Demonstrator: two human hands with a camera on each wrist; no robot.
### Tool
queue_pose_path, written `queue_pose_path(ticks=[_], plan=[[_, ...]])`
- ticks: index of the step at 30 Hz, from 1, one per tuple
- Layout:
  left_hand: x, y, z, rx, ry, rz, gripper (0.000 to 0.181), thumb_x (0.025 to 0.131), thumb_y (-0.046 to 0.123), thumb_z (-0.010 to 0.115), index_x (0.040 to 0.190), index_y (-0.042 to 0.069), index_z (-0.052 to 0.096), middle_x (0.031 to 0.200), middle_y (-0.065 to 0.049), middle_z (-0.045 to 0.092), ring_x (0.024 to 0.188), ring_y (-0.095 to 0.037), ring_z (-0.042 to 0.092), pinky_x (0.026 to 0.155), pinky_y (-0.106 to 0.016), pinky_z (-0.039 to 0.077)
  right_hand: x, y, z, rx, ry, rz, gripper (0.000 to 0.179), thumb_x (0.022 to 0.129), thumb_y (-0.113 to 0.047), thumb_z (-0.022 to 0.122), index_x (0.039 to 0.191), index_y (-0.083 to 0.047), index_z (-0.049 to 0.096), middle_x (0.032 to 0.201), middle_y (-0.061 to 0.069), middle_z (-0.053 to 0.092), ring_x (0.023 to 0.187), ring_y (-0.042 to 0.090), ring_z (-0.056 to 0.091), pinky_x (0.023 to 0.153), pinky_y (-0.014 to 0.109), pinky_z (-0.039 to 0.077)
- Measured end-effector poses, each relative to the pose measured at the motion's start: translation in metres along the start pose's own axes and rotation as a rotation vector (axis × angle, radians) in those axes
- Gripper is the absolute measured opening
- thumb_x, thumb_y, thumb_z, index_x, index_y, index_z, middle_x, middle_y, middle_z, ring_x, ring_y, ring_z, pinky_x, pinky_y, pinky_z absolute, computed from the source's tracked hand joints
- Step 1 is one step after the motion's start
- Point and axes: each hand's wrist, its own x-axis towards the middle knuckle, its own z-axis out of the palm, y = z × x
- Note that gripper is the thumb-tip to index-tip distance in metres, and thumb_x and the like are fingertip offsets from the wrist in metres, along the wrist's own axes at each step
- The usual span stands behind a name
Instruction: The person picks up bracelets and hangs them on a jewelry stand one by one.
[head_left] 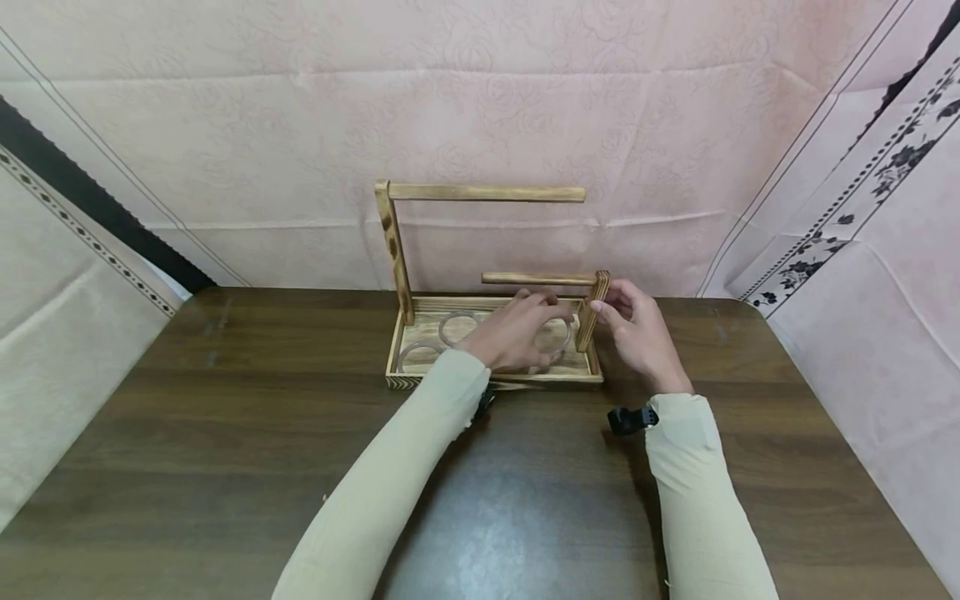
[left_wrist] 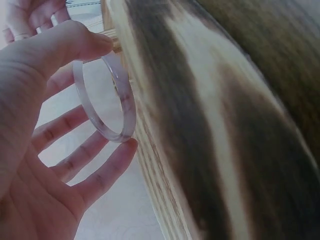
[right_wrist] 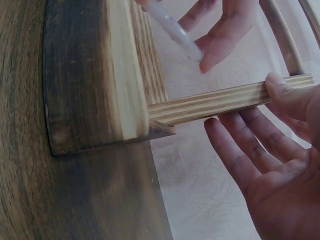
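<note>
A wooden display stand has a shallow tray base and an upright at each end, each with a horizontal bar. My left hand, over the tray, pinches a pale translucent bangle between thumb and fingers, its other fingers spread. That bangle hangs tilted near the short upright. My right hand holds this short upright from the outer side, thumb on one face and fingers along the other. Two more clear bangles lie in the left part of the tray, one partly behind my left hand.
The stand is near the back edge of a dark brown wooden table. Behind it hangs pale pink patterned cloth. The taller bar and the lower bar run above the tray. Small black devices sit at both wrists.
</note>
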Motion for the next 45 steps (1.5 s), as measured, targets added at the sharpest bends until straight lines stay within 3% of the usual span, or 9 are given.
queue_pose_path(ticks=[3,6,12,27,33,40,45], plan=[[-0.004,-0.001,0.001,-0.023,0.028,0.001,0.08,0.081,0.029,0.085,0.152,0.03,0.048,0.163,-0.009,0.038,0.15,-0.035,0.035,0.121,-0.053,0.036,0.0,0.0,-0.001,-0.002,-0.003,-0.006,0.029,0.105,-0.021,0.057,0.126,-0.001,0.059,0.115,0.016,0.064,0.111,0.025,0.063,0.09,0.022,0.051],[-0.007,-0.003,0.002,-0.058,0.046,0.009,0.075,0.081,0.027,0.084,0.148,0.031,0.051,0.162,-0.009,0.039,0.149,-0.034,0.038,0.124,-0.053,0.03,-0.001,0.0,-0.001,0.002,-0.002,-0.005,0.03,0.105,-0.021,0.057,0.126,0.0,0.058,0.115,0.017,0.064,0.112,0.026,0.064,0.091,0.024,0.052],[-0.015,-0.008,0.007,-0.151,0.075,-0.004,0.07,0.08,0.025,0.086,0.144,0.029,0.056,0.158,-0.007,0.042,0.144,-0.034,0.042,0.117,-0.052,0.041,-0.002,0.002,-0.001,0.002,0.003,0.01,0.03,0.105,-0.021,0.057,0.127,0.0,0.058,0.115,0.015,0.063,0.112,0.027,0.064,0.095,0.033,0.054],[-0.024,-0.01,0.003,-0.266,0.119,-0.062,0.072,0.077,0.017,0.087,0.14,0.035,0.056,0.163,-0.008,0.036,0.148,-0.034,0.037,0.117,-0.058,0.038,-0.002,0.002,0.0,-0.004,0.02,-0.005,0.028,0.105,-0.019,0.057,0.126,0.001,0.059,0.113,0.014,0.063,0.112,0.027,0.064,0.087,0.018,0.052],[-0.028,-0.012,0.003,-0.284,0.14,-0.056,0.07,0.077,0.015,0.086,0.14,0.03,0.057,0.161,-0.007,0.037,0.135,-0.033,0.052,0.118,-0.054,0.039,-0.002,0.002,0.0,-0.014,0.024,-0.012,0.027,0.105,-0.019,0.058,0.124,0.001,0.059,0.111,0.013,0.063,0.11,0.026,0.064,0.086,0.017,0.051],[-0.035,-0.016,0.003,-0.298,0.187,-0.045,0.065,0.078,0.014,0.083,0.137,0.025,0.059,0.157,-0.009,0.041,0.14,-0.032,0.047,0.117,-0.051,0.042,-0.001,0.003,0.0,-0.021,0.028,-0.025,0.027,0.105,-0.018,0.058,0.124,0.001,0.059,0.111,0.012,0.063,0.11,0.027,0.065,0.086,0.015,0.051],[-0.041,-0.02,0.005,-0.339,0.22,-0.025,0.059,0.08,0.01,0.081,0.134,0.021,0.06,0.145,-0.007,0.047,0.13,-0.028,0.054,0.11,-0.044,0.049,0.0,0.003,0.001,-0.015,0.019,-0.025,0.028,0.105,-0.018,0.057,0.124,0.002,0.059,0.112,0.014,0.063,0.109,0.027,0.064,0.088,0.016,0.051]])
